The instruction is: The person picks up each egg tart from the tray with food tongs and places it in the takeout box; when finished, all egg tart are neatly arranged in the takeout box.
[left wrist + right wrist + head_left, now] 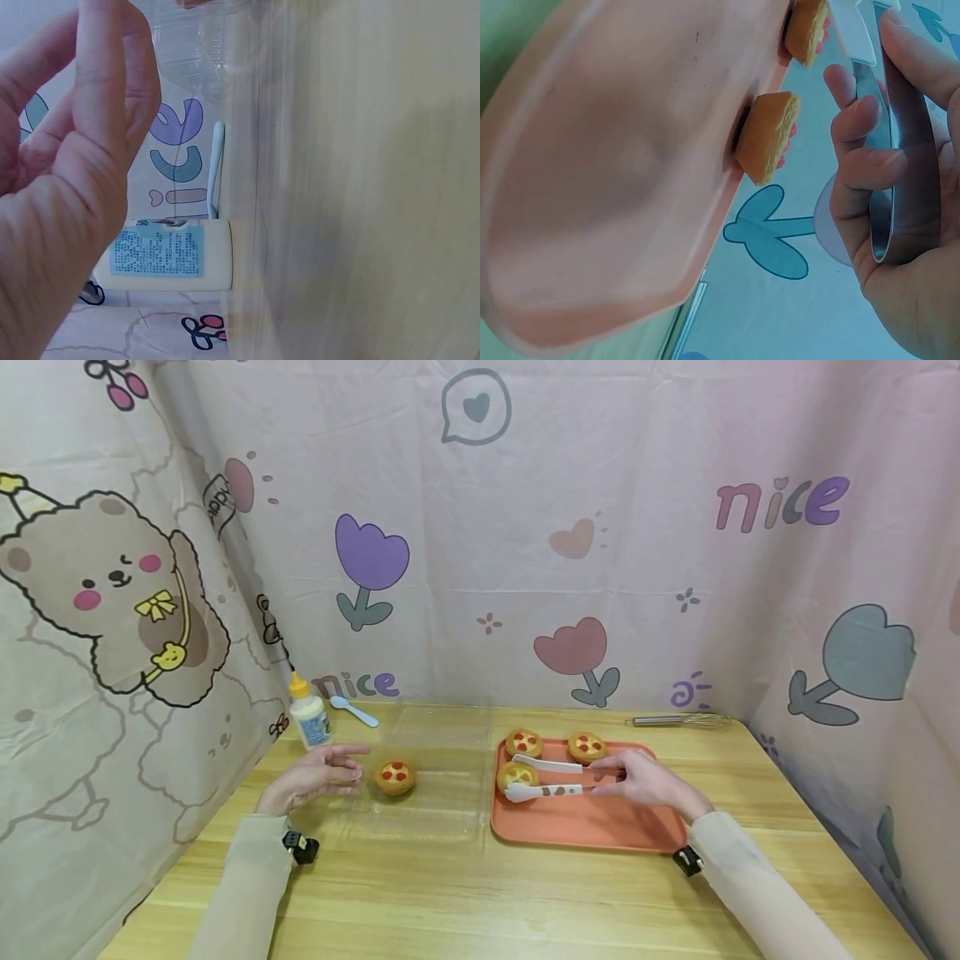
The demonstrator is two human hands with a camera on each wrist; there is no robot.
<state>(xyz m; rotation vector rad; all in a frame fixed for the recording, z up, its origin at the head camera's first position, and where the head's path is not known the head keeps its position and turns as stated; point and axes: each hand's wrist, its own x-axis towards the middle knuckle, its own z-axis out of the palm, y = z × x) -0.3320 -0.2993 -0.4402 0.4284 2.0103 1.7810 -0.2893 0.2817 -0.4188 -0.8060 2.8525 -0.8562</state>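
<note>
My right hand [648, 779] grips a pair of tongs [561, 791] with white tips and a bent metal handle, seen closely in the right wrist view. The spread tips reach over a yellow tart [517, 776] at the left of the orange-pink tray [592, 835]. Behind it on the tray are two tarts with red pieces, one at the left [523, 742] and one farther right [587, 747]. My left hand [318, 779] hovers with loosely bent fingers and holds nothing, beside a clear plastic container [442, 818]. Inside that container sits another red-topped tart [395, 777].
A white bottle with a yellow cap [310, 718] stands behind my left hand. Near it lies a light blue spoon [354, 712]. A whisk [678, 721] lies at the table's back right. Patterned curtains [480, 552] border the wooden table [450, 902].
</note>
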